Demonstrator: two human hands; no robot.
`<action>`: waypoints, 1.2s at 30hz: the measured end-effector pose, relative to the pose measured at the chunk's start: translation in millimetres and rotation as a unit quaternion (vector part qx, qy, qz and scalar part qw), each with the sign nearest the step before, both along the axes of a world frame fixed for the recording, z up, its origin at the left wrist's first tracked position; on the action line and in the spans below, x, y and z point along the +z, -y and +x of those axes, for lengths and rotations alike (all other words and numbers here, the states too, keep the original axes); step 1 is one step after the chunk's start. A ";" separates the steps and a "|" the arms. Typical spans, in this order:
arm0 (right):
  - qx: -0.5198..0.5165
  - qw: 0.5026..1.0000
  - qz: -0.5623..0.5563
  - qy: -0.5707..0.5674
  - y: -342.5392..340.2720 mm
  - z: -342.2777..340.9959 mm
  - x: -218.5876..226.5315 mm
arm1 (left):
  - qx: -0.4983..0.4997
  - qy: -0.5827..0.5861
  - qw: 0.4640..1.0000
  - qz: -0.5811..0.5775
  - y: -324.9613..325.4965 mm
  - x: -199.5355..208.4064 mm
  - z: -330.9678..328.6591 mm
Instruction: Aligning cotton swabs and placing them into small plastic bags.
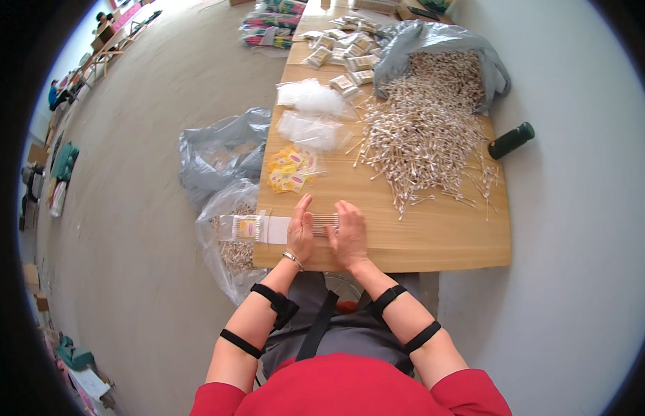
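A row of cotton swabs lies crosswise on the wooden table between my hands. At its left end stands my left hand, fingers straight and palm turned toward the swabs. My right hand curls over the right end, fingers and thumb against the sticks. Left of my left hand are a white card strip and a clear packet of swabs with a yellow label, at the table's left edge. My palms hide the swabs' ends.
Loose swabs spill from a grey plastic bag. Yellow labels, clear bags and filled packets lie along the left side. A dark green bottle stands by the wall. Plastic sacks are beside the table.
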State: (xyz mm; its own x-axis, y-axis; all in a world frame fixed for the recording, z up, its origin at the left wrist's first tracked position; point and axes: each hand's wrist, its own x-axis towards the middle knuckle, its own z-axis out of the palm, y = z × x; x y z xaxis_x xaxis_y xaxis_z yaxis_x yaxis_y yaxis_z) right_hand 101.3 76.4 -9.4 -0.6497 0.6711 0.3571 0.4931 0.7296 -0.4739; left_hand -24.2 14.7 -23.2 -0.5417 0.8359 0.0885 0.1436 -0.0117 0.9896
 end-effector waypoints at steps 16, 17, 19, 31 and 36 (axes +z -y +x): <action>-0.423 0.904 -0.052 0.031 -75.5 81.7 2.8 | -0.111 -0.426 0.896 -0.057 7.1 11.1 8.2; -0.423 0.904 -0.052 0.030 -77.0 80.0 4.0 | -0.102 -0.419 0.900 -0.056 7.5 11.2 8.3; -0.413 0.907 -0.071 0.045 -78.9 78.3 2.5 | -0.093 -0.413 0.904 -0.055 7.7 12.6 9.1; -0.377 0.923 -0.066 -0.044 -78.2 66.2 4.1 | -0.069 -0.406 0.910 -0.047 5.9 13.7 10.1; -0.273 0.959 -0.057 -0.048 -71.4 50.5 19.6 | 0.021 -0.293 0.956 -0.001 10.0 11.0 6.0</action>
State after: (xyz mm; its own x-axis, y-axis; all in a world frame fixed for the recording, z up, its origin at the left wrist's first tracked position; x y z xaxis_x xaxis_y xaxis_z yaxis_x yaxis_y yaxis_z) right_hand 151.9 147.8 10.1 -0.1585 0.9401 0.3019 0.7375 0.3160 -0.5968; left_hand -18.2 4.7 -12.2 -0.4322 0.8154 0.3851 0.6738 0.0082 0.7388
